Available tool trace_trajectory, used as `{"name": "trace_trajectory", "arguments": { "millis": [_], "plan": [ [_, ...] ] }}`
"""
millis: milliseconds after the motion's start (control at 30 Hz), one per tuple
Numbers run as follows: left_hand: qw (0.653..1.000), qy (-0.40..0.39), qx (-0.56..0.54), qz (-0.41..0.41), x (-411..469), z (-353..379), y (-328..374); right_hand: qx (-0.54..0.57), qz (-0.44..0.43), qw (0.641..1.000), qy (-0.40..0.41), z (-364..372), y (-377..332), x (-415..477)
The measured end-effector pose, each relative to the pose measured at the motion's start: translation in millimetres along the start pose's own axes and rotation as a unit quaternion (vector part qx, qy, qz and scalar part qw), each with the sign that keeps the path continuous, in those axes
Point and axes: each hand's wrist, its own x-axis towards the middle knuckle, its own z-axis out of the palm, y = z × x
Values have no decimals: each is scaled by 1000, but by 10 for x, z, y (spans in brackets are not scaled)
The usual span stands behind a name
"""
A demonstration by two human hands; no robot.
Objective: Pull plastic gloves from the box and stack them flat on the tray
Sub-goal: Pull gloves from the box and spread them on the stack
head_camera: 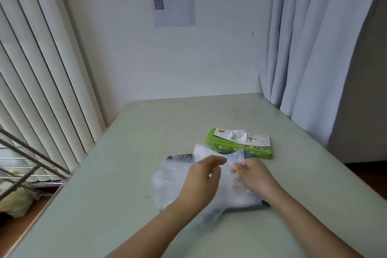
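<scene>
Between the two hands, just above the tray, the grip is a fingertip pinch. The right hand (254,176) has thumb and fingers closed on one edge of a clear glove (235,158), whose film stands up crumpled above the knuckles. The left hand (202,178) hovers at the glove's other edge with fingers loosely bent. Whether its tips have hold of the film I cannot tell, since the plastic is see-through and blurred there.

Under both hands lies a pile of gloves (167,182), rumpled rather than flat, spilling over the near left side of the tray (180,156). Only the tray's far left rim and a dark near right corner show. Just behind the tray sits the green box (240,146), another glove puffing out of its slot. All of it rests on the pale bench (129,153).

The step in hand looks like spreading this glove before laying it down. To do it well, I judge each hand should take an opposite edge, draw the film taut without tearing it, lower it squarely over the pile, then smooth it from the middle outward so trapped air escapes.
</scene>
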Motion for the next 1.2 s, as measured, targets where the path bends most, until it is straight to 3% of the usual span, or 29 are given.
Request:
{"name": "trace_trajectory", "arguments": {
  "millis": [67,167,300,400,433,500,600,700,800,967,1033,1100,1200],
  "plan": [
    [990,-64,124,38,58,142,-120,-52,-20,998,10,0,44,29],
    [932,-178,311,45,125,264,-316,-111,-35,993,2,-15,141,95],
    [900,-239,364,-26,150,306,-514,-175,-49,983,13,-39,287,139],
    [894,-256,364,-49,173,320,-545,-198,-238,941,141,-16,353,65],
    [893,-256,366,-50,187,327,-550,-195,-301,924,135,-1,333,29],
    [892,-256,370,-43,199,331,-545,-204,-348,915,12,48,260,-55],
    [893,-262,364,-32,190,301,-549,-262,-272,912,-162,133,393,-37],
    [893,-274,355,-30,155,158,-575,-319,-208,899,-216,10,442,37],
    [870,-306,382,-53,144,-111,-642,-391,-189,866,-248,-134,381,58],
    [821,-350,439,-100,208,-642,-580,-454,-160,837,-260,-331,177,91],
    [835,-356,399,-127,296,-838,-507,-442,-158,845,-256,-415,47,175],
    [856,-340,363,-141,423,-1000,-435,-397,-173,874,-220,-479,-62,326],
    [884,-283,351,-122,674,-1095,-318,-313,-231,918,-75,-573,-94,702]
  ]
}}
